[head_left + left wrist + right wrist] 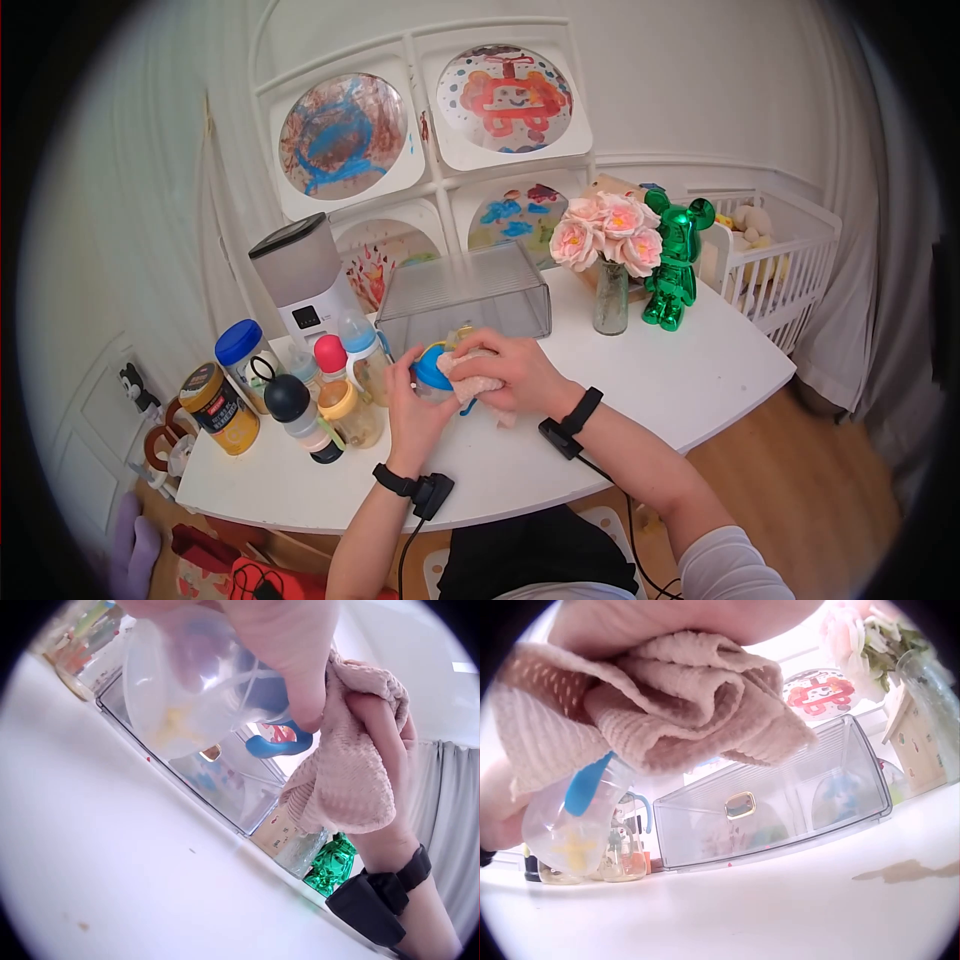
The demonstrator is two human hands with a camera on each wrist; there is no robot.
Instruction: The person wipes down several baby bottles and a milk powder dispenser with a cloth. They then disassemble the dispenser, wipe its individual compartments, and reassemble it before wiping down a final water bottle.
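A clear cup with a blue top [432,368] is held above the white table by my left hand [415,415], whose fingers and thumb curl round it. My right hand [520,375] grips a crumpled pink cloth [474,374] against the cup's blue top. In the left wrist view the clear cup body [180,682] is tilted, with a blue handle [279,742] beside the cloth [345,772]. The right wrist view shows the cloth [682,705] bunched under the right palm, over the cup [570,832].
Bottles and jars, among them a yellow jar [222,410] and a dark-topped bottle [297,410], stand at the left. Behind the hands is a clear grey box [465,295]. A flower vase [611,300] and a green bear figure [675,262] stand at the right of the table [640,400].
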